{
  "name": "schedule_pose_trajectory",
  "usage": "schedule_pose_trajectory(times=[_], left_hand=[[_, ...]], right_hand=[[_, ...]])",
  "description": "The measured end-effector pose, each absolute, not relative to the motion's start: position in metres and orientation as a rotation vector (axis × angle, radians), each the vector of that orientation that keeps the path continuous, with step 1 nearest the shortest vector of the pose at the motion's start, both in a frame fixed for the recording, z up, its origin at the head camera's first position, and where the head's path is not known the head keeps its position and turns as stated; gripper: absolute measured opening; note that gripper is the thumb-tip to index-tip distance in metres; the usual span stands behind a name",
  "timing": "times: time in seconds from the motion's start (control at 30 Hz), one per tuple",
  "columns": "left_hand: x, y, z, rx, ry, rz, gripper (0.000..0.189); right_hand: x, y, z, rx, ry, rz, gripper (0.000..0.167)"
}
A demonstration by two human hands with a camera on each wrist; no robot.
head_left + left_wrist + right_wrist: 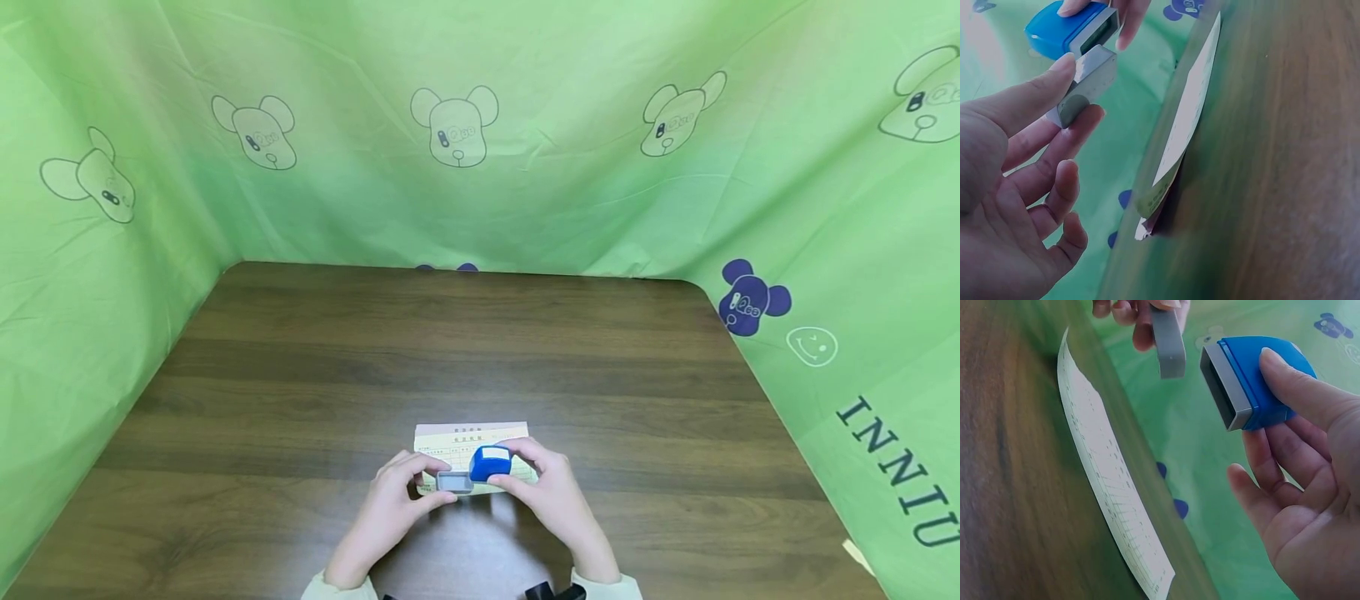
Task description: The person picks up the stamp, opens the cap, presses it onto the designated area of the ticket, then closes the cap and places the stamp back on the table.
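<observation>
Between thumb and fingers, my right hand (pixel 551 482) pinches a blue self-inking stamp (pixel 491 463). In the right wrist view the grey frame at the open end of the stamp (pixel 1260 384) faces left, toward the other hand. My left hand (pixel 401 490) pinches a small grey stamp cap (pixel 454 482), a shallow rectangular cover with its hollow side visible from the head. Cap and stamp are apart, side by side above a pad of printed forms (pixel 468 433). From the left wrist, the cap (pixel 1094 72) overlaps the lower edge of the stamp.
The form pad lies on a dark wooden table (pixel 465 350), its sheets slightly lifted at one end. Green curtains (pixel 465 208) with printed bear heads hang along the back and both sides. A small pale piece (pixel 858 556) sits at the table's right edge.
</observation>
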State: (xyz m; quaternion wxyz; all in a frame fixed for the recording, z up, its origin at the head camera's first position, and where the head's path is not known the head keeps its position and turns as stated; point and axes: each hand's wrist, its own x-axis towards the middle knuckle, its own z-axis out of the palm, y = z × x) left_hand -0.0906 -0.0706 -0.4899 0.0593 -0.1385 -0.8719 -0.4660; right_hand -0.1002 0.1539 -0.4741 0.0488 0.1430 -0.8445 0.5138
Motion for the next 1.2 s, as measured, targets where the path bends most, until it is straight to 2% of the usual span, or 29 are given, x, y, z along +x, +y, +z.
schedule_pose_trajectory(times=[1.2], left_hand=[[-0.090, -0.059, -0.492, -0.506, -2.556, -1.404, 0.026]], right_hand=[[-0.098, 0.141, -0.474, 0.561, -2.566, 1.533, 0.028]])
